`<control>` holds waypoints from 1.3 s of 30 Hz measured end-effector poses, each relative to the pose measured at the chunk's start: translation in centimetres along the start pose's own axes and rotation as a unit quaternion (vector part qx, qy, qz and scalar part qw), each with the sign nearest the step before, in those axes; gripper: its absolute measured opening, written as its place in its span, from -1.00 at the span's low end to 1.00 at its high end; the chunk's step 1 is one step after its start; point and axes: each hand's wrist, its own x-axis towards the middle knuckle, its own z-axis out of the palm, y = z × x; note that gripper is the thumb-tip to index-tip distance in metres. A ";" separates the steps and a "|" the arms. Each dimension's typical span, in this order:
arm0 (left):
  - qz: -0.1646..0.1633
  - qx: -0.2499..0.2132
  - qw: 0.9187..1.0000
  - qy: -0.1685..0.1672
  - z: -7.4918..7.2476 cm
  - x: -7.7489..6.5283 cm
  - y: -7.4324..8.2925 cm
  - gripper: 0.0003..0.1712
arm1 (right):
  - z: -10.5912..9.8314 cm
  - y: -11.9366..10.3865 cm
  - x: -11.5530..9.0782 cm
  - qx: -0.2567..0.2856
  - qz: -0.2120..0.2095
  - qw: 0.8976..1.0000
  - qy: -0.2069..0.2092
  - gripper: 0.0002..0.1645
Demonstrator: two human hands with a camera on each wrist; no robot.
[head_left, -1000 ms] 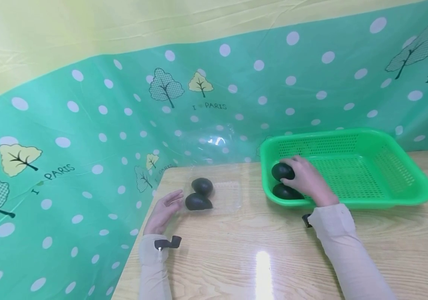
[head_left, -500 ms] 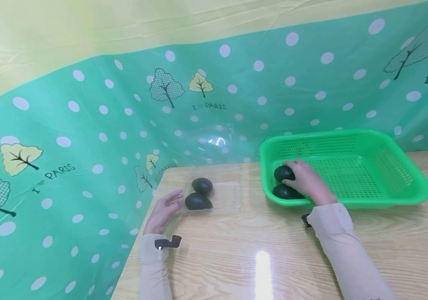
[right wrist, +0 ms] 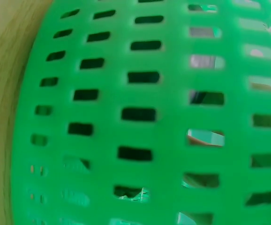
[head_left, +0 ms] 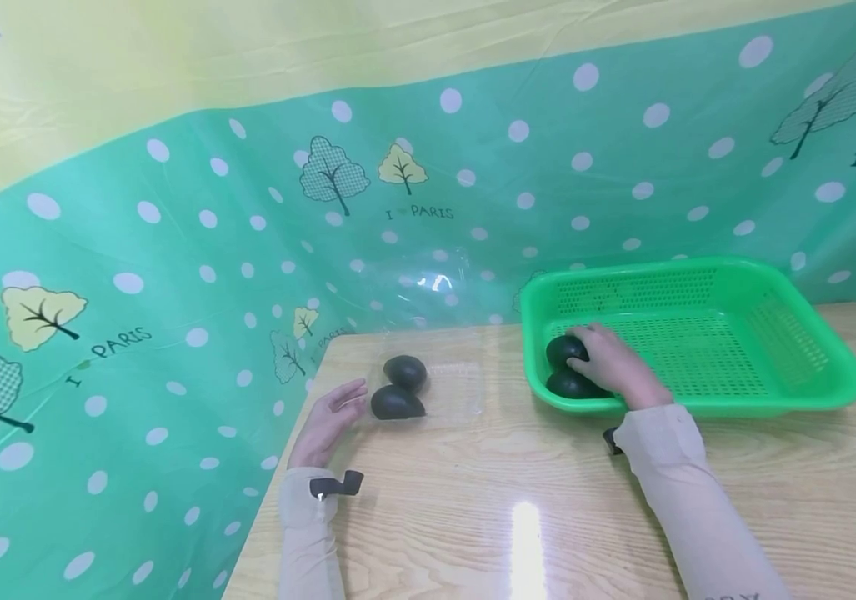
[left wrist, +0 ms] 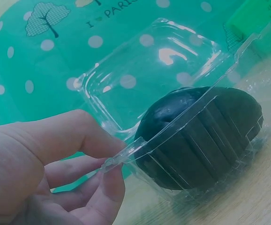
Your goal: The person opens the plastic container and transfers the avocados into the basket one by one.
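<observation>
Clear plastic container [head_left: 456,392], its edge pinched by your left hand [head_left: 327,422], holds two dark fruits [head_left: 397,403] just right of those fingers. Your right hand [head_left: 613,365] grips a third fruit [head_left: 563,351] inside the green basket [head_left: 843,382]. You seem to be placing or lifting it; moving calls for clearing the fourth fruit [head_left: 570,386] beneath your fingers.

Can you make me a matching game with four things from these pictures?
Things:
1. plastic box
2. left hand
3. basket
4. right hand

Clues:
A. grips a dark oval thing
B. green with lots of holes
C. see-through and open
D. pinches a see-through edge

Right pairs: 1-C, 2-D, 3-B, 4-A
</observation>
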 end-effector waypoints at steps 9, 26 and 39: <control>-0.004 0.001 1.000 -0.002 0.0 0.1 -0.1 -0.34 | -0.4 -0.4 -0.1 0.012 0.012 1.000 0.007 -0.31; 0.006 0.024 1.000 -0.009 -0.1 -0.1 0.1 -0.32 | -1.2 -3.4 0.9 0.020 -0.020 0.996 0.083 -0.37; 0.000 0.018 1.000 -0.004 -0.1 -0.1 0.2 -0.34 | -0.7 -6.9 2.4 0.050 -0.083 0.992 0.084 -0.30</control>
